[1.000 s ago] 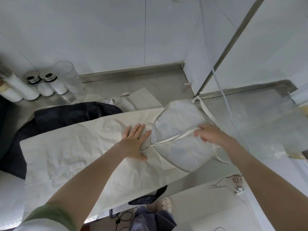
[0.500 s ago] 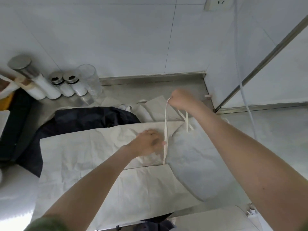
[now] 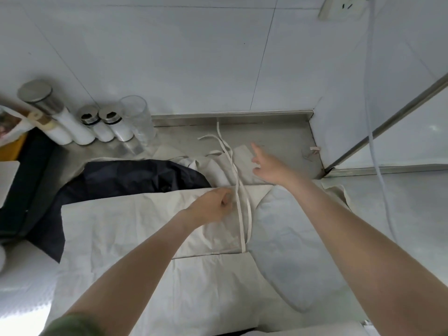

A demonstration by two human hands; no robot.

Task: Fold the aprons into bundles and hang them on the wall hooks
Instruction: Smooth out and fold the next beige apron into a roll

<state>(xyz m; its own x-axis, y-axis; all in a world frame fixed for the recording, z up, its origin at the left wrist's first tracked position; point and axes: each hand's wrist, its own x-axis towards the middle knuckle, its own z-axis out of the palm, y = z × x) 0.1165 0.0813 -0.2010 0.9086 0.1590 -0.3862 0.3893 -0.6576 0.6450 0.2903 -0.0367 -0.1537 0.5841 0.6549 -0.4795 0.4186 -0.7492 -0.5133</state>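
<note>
Cream apron (image 3: 150, 229) lies flat on the surface (image 3: 278, 139); its straps (image 3: 238, 214) run away from the person. Left hand (image 3: 213, 206), curled, grip unclear, is nearer; right hand (image 3: 271, 166), fingers spread, hovers just right.

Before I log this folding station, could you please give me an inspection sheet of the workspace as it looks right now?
Surface: steel counter, mostly covered by cloth, bare at the back corner.
Job's things: cream apron spread flat, partly folded; its straps lie stretched towards the wall; dark apron lies partly under it on the left.
Clutter: shakers and a clear glass stand at the back left.
Hands: left hand, fingers curled beside the straps, grip unclear; right hand open, blurred, over the cloth farther back.
Cables: white cable hangs from the wall socket on the right.
Surroundings: tiled wall; slanting metal post on the right; no hooks seen.
</note>
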